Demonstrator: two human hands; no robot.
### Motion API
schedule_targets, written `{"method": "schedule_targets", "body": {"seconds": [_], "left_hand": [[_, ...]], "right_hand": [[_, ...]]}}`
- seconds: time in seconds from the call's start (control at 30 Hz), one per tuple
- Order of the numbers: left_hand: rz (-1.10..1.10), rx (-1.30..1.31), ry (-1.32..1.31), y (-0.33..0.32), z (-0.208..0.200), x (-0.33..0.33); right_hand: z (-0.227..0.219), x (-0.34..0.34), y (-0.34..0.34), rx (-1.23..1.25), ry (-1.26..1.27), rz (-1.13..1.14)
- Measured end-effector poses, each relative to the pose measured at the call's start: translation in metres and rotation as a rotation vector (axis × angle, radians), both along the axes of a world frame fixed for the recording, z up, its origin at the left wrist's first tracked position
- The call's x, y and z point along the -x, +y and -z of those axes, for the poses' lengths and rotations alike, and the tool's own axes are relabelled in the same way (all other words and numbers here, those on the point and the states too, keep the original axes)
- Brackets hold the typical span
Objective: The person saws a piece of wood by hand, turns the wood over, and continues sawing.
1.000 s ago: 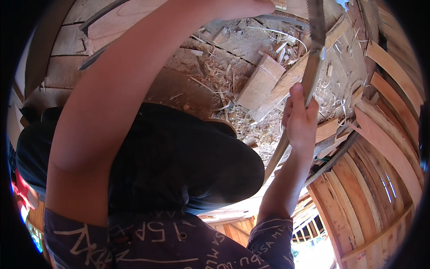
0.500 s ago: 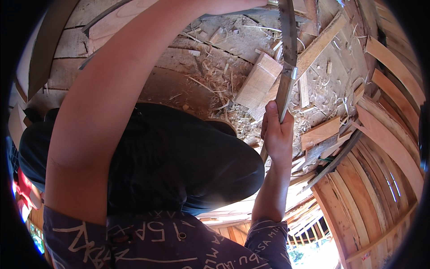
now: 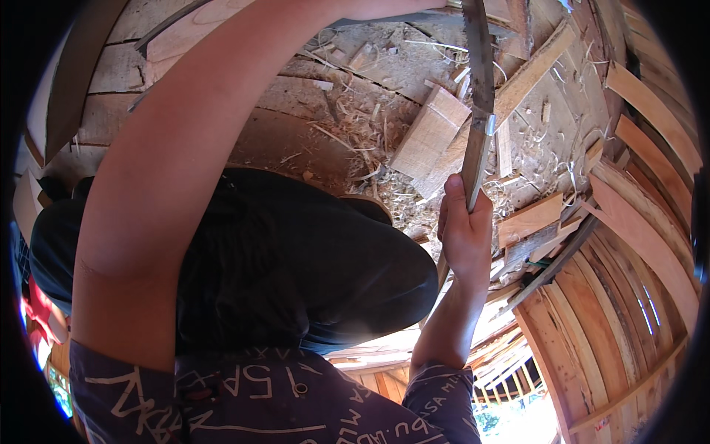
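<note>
In my right hand [image 3: 467,226] is a hand saw [image 3: 479,59], its fingers closed round the long wooden handle. A shiny metal collar joins the handle to the dark toothed blade, which points away from me and runs out of the top of the picture. My left hand [image 3: 403,7] reaches across to the top edge, beside the blade. Its fingers are mostly cut off there, so their grip is hidden. Close to the blade lies a board edge [image 3: 436,18], partly out of view. Below it a short wooden block [image 3: 431,129] rests on the floor.
Curly shavings and small offcuts cover the plank floor [image 3: 296,92]. A long wood strip [image 3: 534,72] lies slantwise right of the saw. More offcuts [image 3: 531,219] are piled near my right wrist. Curved planks [image 3: 643,244] stand along the right side. My bent knee [image 3: 399,281] is beside my right forearm.
My right hand and the saw have shifted slightly toward me and to the right. My left arm is nearly where it was.
</note>
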State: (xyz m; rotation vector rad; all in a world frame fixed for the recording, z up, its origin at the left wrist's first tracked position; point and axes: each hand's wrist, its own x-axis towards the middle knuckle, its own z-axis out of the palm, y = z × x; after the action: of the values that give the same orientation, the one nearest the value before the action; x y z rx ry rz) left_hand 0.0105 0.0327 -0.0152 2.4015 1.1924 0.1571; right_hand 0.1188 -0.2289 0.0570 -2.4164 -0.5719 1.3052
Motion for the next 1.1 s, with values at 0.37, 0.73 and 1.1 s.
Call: {"method": "schedule_targets", "body": {"seconds": [0.37,0.73,1.1], "left_hand": [[0.054,-0.128,-0.081,-0.014,0.012,0.003],[0.114,-0.164,-0.094,-0.019,0.007,0.01],[0.047,-0.099,-0.208,-0.016,0.012,0.006]], "right_hand": [[0.03,-0.01,0.062,-0.053,-0.101,-0.113],[0.047,-0.015,0.103,-0.216,-0.079,-0.088],[0.027,-0.017,0.124,-0.122,0.304,0.201]]}}
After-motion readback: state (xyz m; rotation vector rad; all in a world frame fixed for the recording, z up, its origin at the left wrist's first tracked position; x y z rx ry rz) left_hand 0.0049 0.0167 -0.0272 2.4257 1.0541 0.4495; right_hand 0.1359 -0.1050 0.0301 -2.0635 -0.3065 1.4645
